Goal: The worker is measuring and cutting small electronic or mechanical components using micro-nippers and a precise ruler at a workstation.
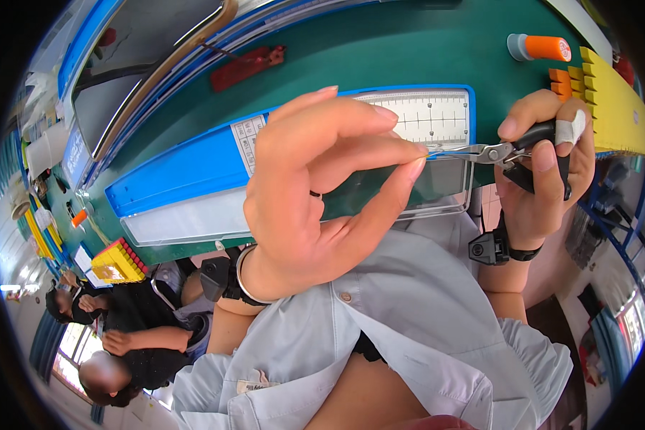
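Observation:
My left hand (301,193) is closed in a pinch, thumb against forefinger, on a tiny blue-and-yellow piece (431,155) too small to identify. Needle-nose pliers (493,153) with black handles reach that piece from the right, their narrow jaws close to my left fingertips. My right hand (548,161) is wrapped round the handles, and one of its fingers wears a white wrap. Beneath both hands lies a long blue case (179,172) with a clear lid (186,218). A white card with a printed grid (437,118) sits in its right end, partly hidden by my left hand.
On the green tabletop (322,46) lie a red-handled tool (247,68) and an orange cylinder (545,47). Yellow stepped bins (616,107) stand at the right. A yellow box (118,264) is at the table's left edge, near a seated person (150,337).

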Demonstrator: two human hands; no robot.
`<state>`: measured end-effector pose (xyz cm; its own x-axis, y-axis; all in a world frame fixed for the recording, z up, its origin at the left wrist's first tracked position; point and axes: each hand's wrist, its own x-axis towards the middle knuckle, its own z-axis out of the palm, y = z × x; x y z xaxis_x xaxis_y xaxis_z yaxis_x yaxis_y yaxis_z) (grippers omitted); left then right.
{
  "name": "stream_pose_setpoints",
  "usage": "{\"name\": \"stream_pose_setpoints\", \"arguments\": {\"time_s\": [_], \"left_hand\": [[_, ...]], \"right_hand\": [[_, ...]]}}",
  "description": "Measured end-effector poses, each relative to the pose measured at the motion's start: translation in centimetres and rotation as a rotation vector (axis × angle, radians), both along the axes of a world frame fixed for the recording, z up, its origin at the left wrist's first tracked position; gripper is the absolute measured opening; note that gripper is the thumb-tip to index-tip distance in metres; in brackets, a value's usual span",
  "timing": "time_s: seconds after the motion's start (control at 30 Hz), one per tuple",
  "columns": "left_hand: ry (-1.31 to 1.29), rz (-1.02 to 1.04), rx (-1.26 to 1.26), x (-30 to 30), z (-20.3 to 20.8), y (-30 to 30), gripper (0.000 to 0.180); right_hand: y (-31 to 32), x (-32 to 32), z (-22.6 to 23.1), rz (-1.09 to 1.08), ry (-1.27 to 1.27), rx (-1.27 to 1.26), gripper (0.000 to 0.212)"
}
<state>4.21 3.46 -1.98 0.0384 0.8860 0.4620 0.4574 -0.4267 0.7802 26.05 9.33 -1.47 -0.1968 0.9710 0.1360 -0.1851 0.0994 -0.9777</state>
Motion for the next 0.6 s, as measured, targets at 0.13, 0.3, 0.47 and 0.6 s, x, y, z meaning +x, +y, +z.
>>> {"name": "stream_pose_setpoints", "arguments": {"time_s": [0.13, 0.3, 0.47, 0.6], "left_hand": [[0.022, -0.002, -0.06, 0.05, 0.59, 0.02, 0.059], [0.028, -0.019, -0.076, 0.03, 0.61, 0.08, 0.061], [0.029, -0.019, -0.08, 0.06, 0.72, 0.15, 0.061], [0.134, 0.001, -0.079, -0.07, 0.81, -0.1, 0.064]], "right_hand": [[-0.11, -0.15, 0.09, 0.007, -0.025, 0.004, 0.029], [0.08, 0.25, -0.09, 0.016, -0.03, 0.019, 0.027], [0.1, 0.39, 0.04, 0.037, -0.085, 0.031, 0.026], [-0.04, 0.46, 0.06, 0.014, -0.135, 0.041, 0.028]]}}
